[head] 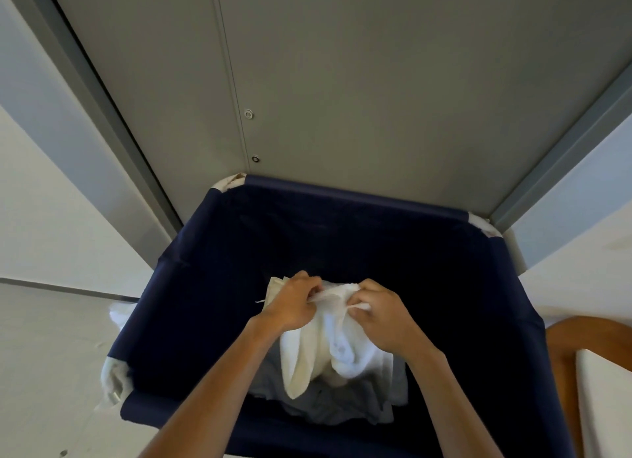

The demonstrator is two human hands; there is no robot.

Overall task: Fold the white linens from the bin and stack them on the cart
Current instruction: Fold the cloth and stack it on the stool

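Looking straight down into a deep, rectangular bin of navy-blue fabric (355, 197), set against a tall grey metal panel (342, 81). Over the middle of the bin, a crumpled white terry-cloth linen (328, 348), held up off the bottom and hanging in loose, soft folds. Left hand (290, 307) gripping the upper edge of the linen, fingers (309, 286) curled tightly into the cloth. Right hand (383, 317) just beside it, fingers (362, 295) likewise curled and pinching the same top edge, a small tab of hem poking out to the right. Both hands close together, bare forearms reaching in from the lower edge of the view. Underneath, in shadow at the bottom of the bin, a heap of more pale linens (342, 406). At the near left corner of the bin, white cloth wrapping (114, 382) around the frame. To the left, a pale floor (51, 355). At the far right, a curved piece of orange-brown wood (564, 338) with a flat white surface (605, 389) just beside it, cut off by the edge; nature of both unclear.
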